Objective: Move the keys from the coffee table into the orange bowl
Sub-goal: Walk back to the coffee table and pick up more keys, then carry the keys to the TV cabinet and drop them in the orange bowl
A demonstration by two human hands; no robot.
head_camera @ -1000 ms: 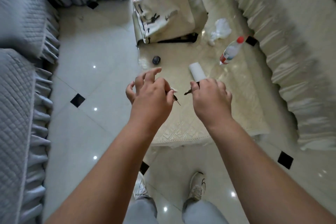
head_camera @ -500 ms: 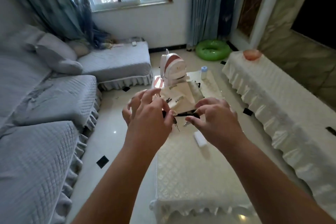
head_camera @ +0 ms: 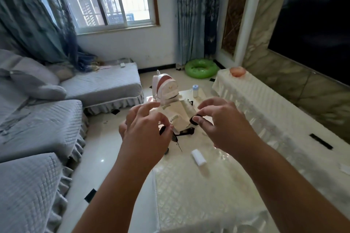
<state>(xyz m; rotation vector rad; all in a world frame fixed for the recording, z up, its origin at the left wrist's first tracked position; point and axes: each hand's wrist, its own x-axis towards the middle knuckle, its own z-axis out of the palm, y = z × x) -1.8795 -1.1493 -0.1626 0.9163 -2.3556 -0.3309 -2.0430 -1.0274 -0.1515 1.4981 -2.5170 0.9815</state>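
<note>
My left hand [head_camera: 145, 134] and right hand [head_camera: 225, 126] pinch the keys [head_camera: 175, 138], blades dangling downward, above the table [head_camera: 198, 195]; the orange bowl [head_camera: 237, 71] sits far right, white backpack [head_camera: 166, 91] between.

The coffee table [head_camera: 198, 195] wears a cream cloth with a quilted diamond pattern under a glossy, clear cover that reflects the light. The long cabinet [head_camera: 265, 111] carries a similar shiny cream cloth with pleats. The sofa [head_camera: 34, 176] has a matt grey quilted cover. The floor [head_camera: 102, 149] is of polished, glossy tiles. The orange bowl [head_camera: 237, 71] looks like smooth, half-clear plastic. The swim ring [head_camera: 201, 67] is glossy green plastic.
</note>
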